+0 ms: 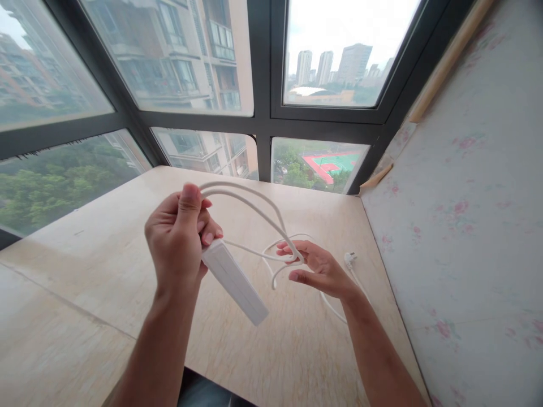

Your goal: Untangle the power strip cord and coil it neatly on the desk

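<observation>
My left hand (178, 237) is closed round one end of a white power strip (235, 282), which slants down to the right above the sill. Its thumb pins loops of the white cable (250, 206) against the strip's top. My right hand (318, 268) is held palm up with fingers apart, and the cable loops run over its fingers. The rest of the cable trails across the sill to a white plug (350, 259) lying just right of my right hand.
A beige marble-patterned window sill (106, 249) spans the view below dark-framed windows (263, 121). A floral-papered wall (466, 226) closes off the right side. Buildings, trees and a sports court lie far below outside.
</observation>
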A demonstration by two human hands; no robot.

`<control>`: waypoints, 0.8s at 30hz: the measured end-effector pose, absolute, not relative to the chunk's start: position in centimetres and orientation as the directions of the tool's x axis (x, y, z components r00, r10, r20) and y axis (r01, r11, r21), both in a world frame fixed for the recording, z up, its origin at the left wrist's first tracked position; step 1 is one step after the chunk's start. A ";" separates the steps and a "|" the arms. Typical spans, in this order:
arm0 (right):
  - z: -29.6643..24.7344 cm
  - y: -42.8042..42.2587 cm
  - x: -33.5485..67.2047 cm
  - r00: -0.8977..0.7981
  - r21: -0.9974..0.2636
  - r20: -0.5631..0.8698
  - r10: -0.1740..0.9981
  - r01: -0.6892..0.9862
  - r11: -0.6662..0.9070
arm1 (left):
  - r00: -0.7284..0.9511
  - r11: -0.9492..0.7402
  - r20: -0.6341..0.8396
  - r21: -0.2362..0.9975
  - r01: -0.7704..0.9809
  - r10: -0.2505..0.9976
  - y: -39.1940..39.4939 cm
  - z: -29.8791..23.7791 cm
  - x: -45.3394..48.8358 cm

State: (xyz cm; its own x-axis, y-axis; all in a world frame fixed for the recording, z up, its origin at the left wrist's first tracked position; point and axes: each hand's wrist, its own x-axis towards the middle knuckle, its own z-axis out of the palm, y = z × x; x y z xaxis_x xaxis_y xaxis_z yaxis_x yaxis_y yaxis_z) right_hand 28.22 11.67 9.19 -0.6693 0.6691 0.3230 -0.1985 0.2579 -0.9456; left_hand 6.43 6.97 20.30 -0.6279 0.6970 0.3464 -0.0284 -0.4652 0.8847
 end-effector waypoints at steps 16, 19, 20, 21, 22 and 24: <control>7.2 9.7 24.5 -0.686 -0.924 0.282 0.670 -0.382 -0.003 | -0.679 -0.596 0.550 0.777 0.203 0.486 5.1 25.1 2.1; 8.7 9.9 26.8 -0.609 -0.959 0.192 0.770 -0.285 0.013 | -0.720 -0.579 0.520 0.790 0.201 0.460 5.2 23.8 -0.3; 9.2 9.9 27.7 -0.566 -0.975 0.172 0.806 -0.214 0.058 | -0.719 -0.563 0.518 0.799 0.213 0.464 5.1 23.3 -1.2; 9.8 9.8 28.6 -0.528 -0.985 0.163 0.834 -0.136 0.106 | -0.710 -0.539 0.520 0.810 0.231 0.475 4.9 22.9 -2.0; 10.4 9.7 29.5 -0.508 -0.988 0.151 0.848 -0.052 0.145 | -0.693 -0.511 0.523 0.821 0.254 0.496 4.7 22.5 -2.8; 11.8 9.4 31.2 -0.530 -0.978 0.116 0.840 0.088 0.191 | -0.644 -0.447 0.531 0.839 0.309 0.551 4.2 21.9 -4.3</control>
